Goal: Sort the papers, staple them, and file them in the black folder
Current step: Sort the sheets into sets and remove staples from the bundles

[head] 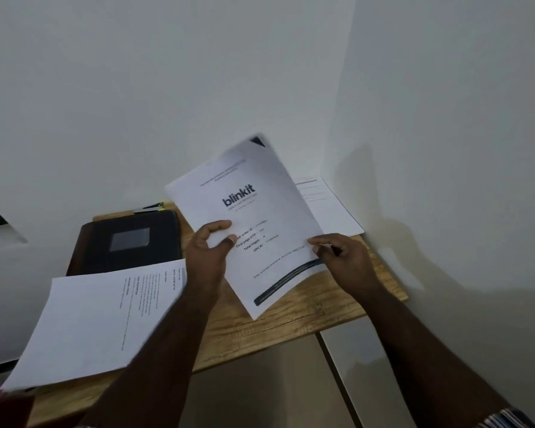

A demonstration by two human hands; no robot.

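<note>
Head view showed both hands lifting a printed sheet (254, 217) above the wooden surface (291, 316): left hand (212, 251) pinched its left edge, right hand (342, 257) gripped its right edge. Black folder (127, 242) lay closed at left, partly under another paper (96, 322).

The room is dim and grey, with soft light that seems to come from my left, since my right hand (346, 257) and the sheet (247, 217) I hold throw faint, broad shadows onto the white wall (430, 149) at the far right. The sheet's far corner is smeared with motion blur and its small print is unreadable, while the papers (99, 319) at the near left blur toward their edge. The wide lens bends the tabletop (291, 319) and tilts the wall corner.
</note>
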